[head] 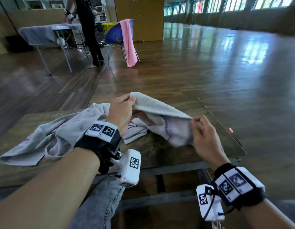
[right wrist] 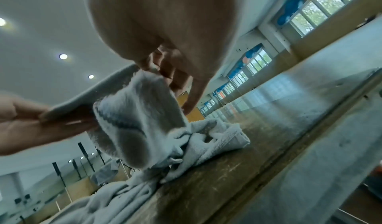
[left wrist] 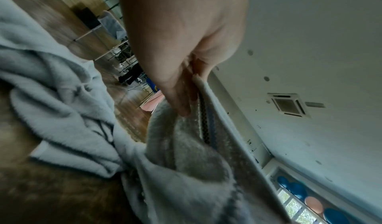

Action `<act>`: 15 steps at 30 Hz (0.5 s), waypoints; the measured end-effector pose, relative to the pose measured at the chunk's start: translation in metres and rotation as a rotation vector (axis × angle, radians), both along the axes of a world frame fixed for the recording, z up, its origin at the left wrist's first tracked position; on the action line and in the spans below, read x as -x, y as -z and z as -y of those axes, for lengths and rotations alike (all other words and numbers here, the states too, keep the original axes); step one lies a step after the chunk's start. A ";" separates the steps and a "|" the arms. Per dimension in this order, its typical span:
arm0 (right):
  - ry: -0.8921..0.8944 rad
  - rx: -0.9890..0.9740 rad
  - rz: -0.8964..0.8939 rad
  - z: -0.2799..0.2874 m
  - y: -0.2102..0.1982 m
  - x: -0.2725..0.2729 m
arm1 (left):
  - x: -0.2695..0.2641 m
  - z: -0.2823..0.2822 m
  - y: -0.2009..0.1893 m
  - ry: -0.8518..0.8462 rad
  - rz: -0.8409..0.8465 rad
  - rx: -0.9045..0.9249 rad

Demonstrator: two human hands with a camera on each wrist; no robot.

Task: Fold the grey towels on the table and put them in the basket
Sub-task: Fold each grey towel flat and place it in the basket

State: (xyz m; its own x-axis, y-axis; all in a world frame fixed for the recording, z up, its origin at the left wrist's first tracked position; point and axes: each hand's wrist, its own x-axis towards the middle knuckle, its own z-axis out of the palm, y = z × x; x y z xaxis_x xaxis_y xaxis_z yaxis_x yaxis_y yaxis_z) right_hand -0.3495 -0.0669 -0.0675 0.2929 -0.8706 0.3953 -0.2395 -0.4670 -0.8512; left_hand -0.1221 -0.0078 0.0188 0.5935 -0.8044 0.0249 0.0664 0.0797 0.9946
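A small grey towel [head: 161, 116] with a dark stripe hangs stretched between both hands above the wooden table [head: 168, 154]. My left hand [head: 126, 103] pinches its far corner, seen close up with the hand [left wrist: 184, 100] on the towel [left wrist: 186, 145]. My right hand [head: 197, 124] pinches the near corner; in the right wrist view the hand [right wrist: 153, 69] grips the towel [right wrist: 134, 113]. A larger grey towel [head: 49, 138] lies crumpled on the table's left part, under my left forearm. No basket is in view.
The table's right edge [head: 222, 129] is close to my right hand, with an orange object [head: 230, 130] beside it. Far behind stand a blue chair draped with a pink towel [head: 127, 42], another table [head: 49, 35] and a person [head: 90, 30].
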 end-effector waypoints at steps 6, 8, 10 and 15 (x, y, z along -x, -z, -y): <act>0.032 0.099 -0.122 0.011 -0.016 0.027 | 0.007 0.006 -0.006 0.002 0.074 0.109; -0.013 0.069 -0.155 0.012 -0.017 0.034 | 0.008 0.010 -0.008 -0.049 0.109 0.135; -0.141 -0.025 -0.245 0.014 -0.011 0.039 | 0.007 0.013 -0.003 -0.126 0.102 0.140; -0.072 -0.046 -0.508 0.016 0.007 0.041 | -0.001 0.013 0.042 -0.322 0.481 -0.280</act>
